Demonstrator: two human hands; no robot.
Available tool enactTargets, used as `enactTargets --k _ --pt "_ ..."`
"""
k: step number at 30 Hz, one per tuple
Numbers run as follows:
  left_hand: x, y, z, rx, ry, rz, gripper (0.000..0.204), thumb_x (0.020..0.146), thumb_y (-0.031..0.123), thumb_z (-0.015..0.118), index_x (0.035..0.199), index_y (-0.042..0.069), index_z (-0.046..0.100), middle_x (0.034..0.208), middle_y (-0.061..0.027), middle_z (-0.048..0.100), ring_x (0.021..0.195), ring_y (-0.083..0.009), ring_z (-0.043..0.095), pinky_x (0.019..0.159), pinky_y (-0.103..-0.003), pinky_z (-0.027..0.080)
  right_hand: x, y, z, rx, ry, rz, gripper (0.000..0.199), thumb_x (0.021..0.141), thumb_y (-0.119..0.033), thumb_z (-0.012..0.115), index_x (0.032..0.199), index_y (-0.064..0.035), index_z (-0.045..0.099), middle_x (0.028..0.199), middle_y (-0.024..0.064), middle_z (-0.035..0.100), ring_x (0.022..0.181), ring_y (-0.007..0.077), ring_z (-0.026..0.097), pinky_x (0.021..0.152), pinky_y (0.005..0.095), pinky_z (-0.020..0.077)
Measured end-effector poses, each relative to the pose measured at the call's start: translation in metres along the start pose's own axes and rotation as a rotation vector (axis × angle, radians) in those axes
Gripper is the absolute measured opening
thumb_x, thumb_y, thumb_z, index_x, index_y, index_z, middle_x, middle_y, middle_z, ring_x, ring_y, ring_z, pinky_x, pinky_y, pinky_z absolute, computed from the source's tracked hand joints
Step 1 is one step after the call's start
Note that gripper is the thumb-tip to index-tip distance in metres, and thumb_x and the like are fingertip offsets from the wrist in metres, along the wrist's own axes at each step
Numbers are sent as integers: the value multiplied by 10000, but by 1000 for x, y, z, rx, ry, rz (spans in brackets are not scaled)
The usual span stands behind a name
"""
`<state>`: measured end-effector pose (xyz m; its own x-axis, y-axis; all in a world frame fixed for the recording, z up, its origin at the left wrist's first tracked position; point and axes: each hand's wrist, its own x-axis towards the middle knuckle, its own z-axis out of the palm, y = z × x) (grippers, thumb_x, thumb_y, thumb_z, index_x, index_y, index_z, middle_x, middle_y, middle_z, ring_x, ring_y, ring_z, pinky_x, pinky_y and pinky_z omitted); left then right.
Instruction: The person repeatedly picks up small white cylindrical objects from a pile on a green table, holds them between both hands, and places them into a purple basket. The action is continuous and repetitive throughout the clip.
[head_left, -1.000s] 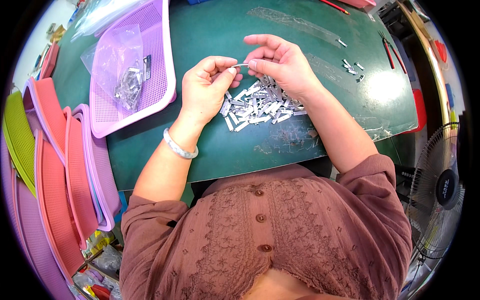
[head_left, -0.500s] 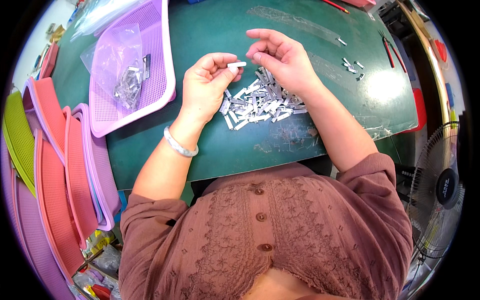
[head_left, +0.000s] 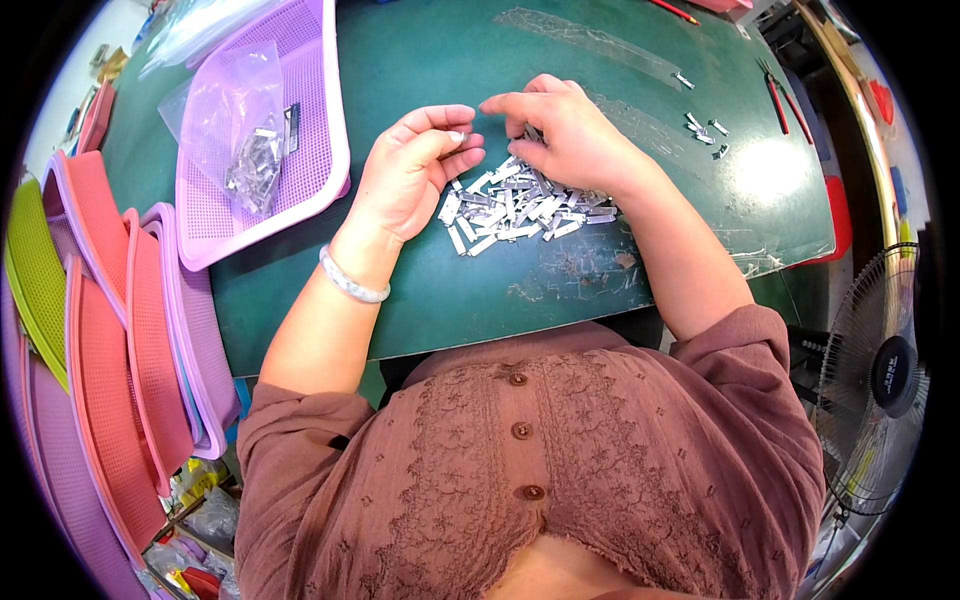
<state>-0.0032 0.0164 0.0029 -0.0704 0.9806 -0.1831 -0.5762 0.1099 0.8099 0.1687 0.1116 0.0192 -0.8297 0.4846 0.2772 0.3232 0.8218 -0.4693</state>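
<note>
A heap of small silver-white metal pieces, oblong and narrow (head_left: 510, 205), lies on the green table (head_left: 300, 310). To the left of the heap is my left hand (head_left: 415, 165), palm partly turned up, with the thumb pressed against the curled fingers. Whatever lies between them, if anything, is hidden. My right hand (head_left: 570, 135) hovers over the far side of the heap, its index finger stretched toward the left hand and its thumb apart. Nothing shows between those fingers.
A purple mesh basket (head_left: 335, 150) on the left holds a clear bag of similar pieces (head_left: 255, 170). Several loose pieces (head_left: 697, 128) and red-handled pliers (head_left: 777, 105) lie to the right. Stacked colored baskets (head_left: 110, 370) flank the table; a fan (head_left: 870, 375) stands right.
The white piece seen at my left thumb and fingers no longer shows. My left hand has turned its palm up more. My right hand has come down nearer the heap, its index finger reaching left.
</note>
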Motion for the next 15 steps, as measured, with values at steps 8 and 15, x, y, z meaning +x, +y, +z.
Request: enactTargets --k 8,15 --pt "-1 -1 0 99 -33 -102 184 830 57 515 993 -13 565 875 -72 591 748 -124 561 637 -215 463 4 2 0 911 173 320 368 746 13 616 1105 14 531 777 18 589 697 83 557 638 218 454" --pt "-6 0 11 187 -57 -139 196 860 94 510 1011 -15 572 837 -64 608 670 -89 561 573 -182 460 4 -6 3 1215 272 384 381 750 6 638 1107 41 509 820 72 599 708 117 573 650 234 475"
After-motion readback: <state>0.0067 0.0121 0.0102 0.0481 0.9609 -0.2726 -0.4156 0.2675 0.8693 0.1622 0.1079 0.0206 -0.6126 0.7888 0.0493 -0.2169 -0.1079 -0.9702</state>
